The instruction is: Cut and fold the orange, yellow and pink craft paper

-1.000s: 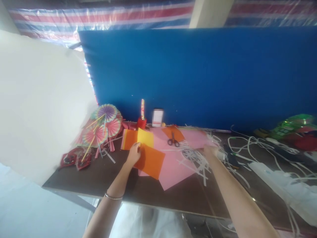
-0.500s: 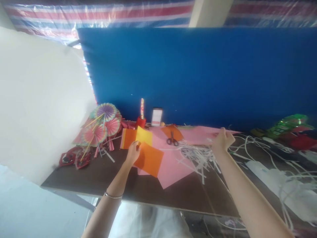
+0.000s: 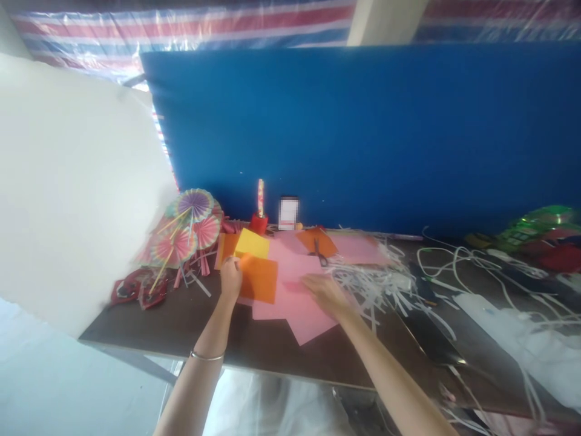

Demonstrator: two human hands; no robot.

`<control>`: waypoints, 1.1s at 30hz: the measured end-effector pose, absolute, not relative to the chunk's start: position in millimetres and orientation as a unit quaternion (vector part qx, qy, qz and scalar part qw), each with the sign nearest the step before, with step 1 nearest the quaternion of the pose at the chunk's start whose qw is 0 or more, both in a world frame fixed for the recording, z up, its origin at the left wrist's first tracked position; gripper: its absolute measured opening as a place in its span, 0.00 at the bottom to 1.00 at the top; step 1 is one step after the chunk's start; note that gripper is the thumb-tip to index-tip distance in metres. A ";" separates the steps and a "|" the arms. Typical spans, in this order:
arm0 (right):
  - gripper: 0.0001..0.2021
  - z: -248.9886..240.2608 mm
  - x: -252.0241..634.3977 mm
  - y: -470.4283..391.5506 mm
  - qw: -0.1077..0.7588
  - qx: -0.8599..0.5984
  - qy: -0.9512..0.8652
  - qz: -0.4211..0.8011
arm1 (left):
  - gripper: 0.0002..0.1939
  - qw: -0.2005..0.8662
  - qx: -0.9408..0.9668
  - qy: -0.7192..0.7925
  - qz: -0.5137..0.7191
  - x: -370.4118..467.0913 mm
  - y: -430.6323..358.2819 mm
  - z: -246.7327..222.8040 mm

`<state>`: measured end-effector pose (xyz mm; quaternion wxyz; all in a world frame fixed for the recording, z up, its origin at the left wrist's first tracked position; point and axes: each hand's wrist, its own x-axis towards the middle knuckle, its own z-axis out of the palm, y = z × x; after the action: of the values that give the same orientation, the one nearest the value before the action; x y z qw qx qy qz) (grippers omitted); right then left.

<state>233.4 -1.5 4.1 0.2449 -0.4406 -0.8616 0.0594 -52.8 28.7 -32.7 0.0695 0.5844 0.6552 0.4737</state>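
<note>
An orange sheet of paper (image 3: 259, 281) is pinched at its upper left corner by my left hand (image 3: 231, 278), which wears a silver bangle. Just above it lies a yellow paper (image 3: 253, 244), with another orange piece partly under it. My right hand (image 3: 325, 295), slightly blurred, has its fingers closed at the right side of a pink sheet (image 3: 295, 266). That sheet overlaps other pink paper (image 3: 304, 330) on the table. Black scissors (image 3: 319, 253) lie behind my right hand, one handle loop partly hidden by pink paper.
A heap of white paper strips (image 3: 367, 281) lies right of the scissors. Paper fans (image 3: 193, 206) stand at the left. White cables (image 3: 454, 266) and a dark phone-like slab (image 3: 431, 339) are at the right. A blue panel (image 3: 345, 133) rises behind the table (image 3: 181, 327).
My right hand has swung left from the far right, bringing the pink sheet over the middle. My left hand has shifted slightly left with the orange sheet.
</note>
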 end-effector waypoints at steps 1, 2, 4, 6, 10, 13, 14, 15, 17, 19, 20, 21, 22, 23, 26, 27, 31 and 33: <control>0.15 -2.4 229.1 -3.7 0.232 -0.434 -0.868 0.063 | 0.13 0.055 0.573 0.665 0.475 -53.4 26.8 -30.3; 0.16 -7.5 226.0 -5.3 0.224 -0.430 -0.872 0.065 | 0.13 0.034 0.561 0.675 0.478 -52.6 24.4 -27.4; 0.17 -14.4 222.8 -7.5 0.212 -0.427 -0.876 0.068 | 0.14 -0.012 0.561 0.678 0.474 -46.1 18.9 -21.7; 0.17 -18.1 221.5 -9.5 0.220 -0.433 -0.871 0.072 | 0.14 -0.015 0.647 0.621 0.443 -34.2 13.4 -18.3; 0.14 -19.9 217.6 -14.7 0.250 -0.436 -0.861 0.082 | 0.16 0.124 0.844 0.422 0.305 -8.2 6.9 -23.7; 0.14 -18.1 214.2 -17.1 0.242 -0.433 -0.864 0.089 | 0.11 0.160 0.874 0.389 0.243 -0.1 6.1 -30.3; 0.14 -17.4 213.9 -17.2 0.235 -0.432 -0.866 0.094 | 0.11 0.161 0.875 0.391 0.237 -0.1 6.1 -30.9; 0.14 -16.9 214.2 -16.9 0.232 -0.431 -0.866 0.101 | 0.11 0.159 0.873 0.396 0.235 -1.1 5.9 -30.5; 0.14 -17.0 216.6 -15.9 0.241 -0.431 -0.861 0.120 | 0.11 0.155 0.867 0.409 0.237 -4.3 5.1 -27.3; 0.13 -18.8 220.2 -14.8 0.262 -0.440 -0.848 0.138 | 0.11 0.155 0.864 0.415 0.238 -7.1 3.8 -23.2; 0.12 -20.0 222.1 -14.4 0.271 -0.446 -0.840 0.147 | 0.11 0.157 0.864 0.413 0.239 -7.9 3.2 -21.5; 0.12 -21.2 223.7 -14.1 0.276 -0.452 -0.834 0.157 | 0.10 0.162 0.865 0.410 0.242 -8.2 2.9 -20.3; 0.11 -22.1 225.0 -14.0 0.278 -0.456 -0.828 0.170 | 0.10 0.169 0.864 0.405 0.246 -8.2 2.7 -19.6; 0.11 -22.6 225.9 -13.9 0.280 -0.458 -0.824 0.184 | 0.09 0.178 0.863 0.402 0.249 -8.0 2.8 -19.5; 0.08 -21.5 226.6 -13.5 0.287 -0.460 -0.810 0.223 | 0.07 0.207 0.852 0.408 0.256 -7.0 4.1 -20.9; 0.08 -20.7 226.4 -13.3 0.288 -0.460 -0.808 0.229 | 0.07 0.214 0.846 0.413 0.260 -6.7 4.6 -21.9; 0.08 -18.9 225.5 -12.4 0.286 -0.465 -0.805 0.233 | 0.06 0.228 0.831 0.418 0.289 -6.4 6.5 -26.6; 0.08 -19.3 225.5 -12.5 0.286 -0.469 -0.803 0.231 | 0.06 0.227 0.828 0.417 0.298 -6.3 7.1 -28.7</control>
<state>225.5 -12.5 -19.3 0.2858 -0.4692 -0.8029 0.2313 -6.3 7.1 -28.7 0.2274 0.8279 0.4172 0.2979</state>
